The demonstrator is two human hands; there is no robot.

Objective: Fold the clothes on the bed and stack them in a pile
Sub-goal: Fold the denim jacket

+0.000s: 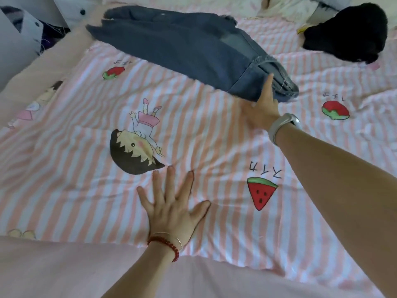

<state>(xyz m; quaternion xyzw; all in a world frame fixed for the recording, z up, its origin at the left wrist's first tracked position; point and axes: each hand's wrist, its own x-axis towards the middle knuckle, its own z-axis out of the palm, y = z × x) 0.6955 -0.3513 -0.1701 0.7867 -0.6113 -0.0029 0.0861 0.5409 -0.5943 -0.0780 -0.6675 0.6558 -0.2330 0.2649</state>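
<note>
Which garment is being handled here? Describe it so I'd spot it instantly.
On the pink-and-white striped bedsheet, look toward the far side, above the cartoon girl print. The folded blue denim jeans lie there diagonally, the right hand gripping their frayed near end. The black garment at the far right is darker, bunched and untouched.

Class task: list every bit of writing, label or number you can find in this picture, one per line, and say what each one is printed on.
Handwritten-style characters above the watermelon, on the sheet: upside down, not readable.
Characters by the right strawberry, on the sheet: upside down, not readable.
Characters above the left strawberry, on the sheet: too small.
Jeans: no label visible.
Watch: no visible text.
</note>
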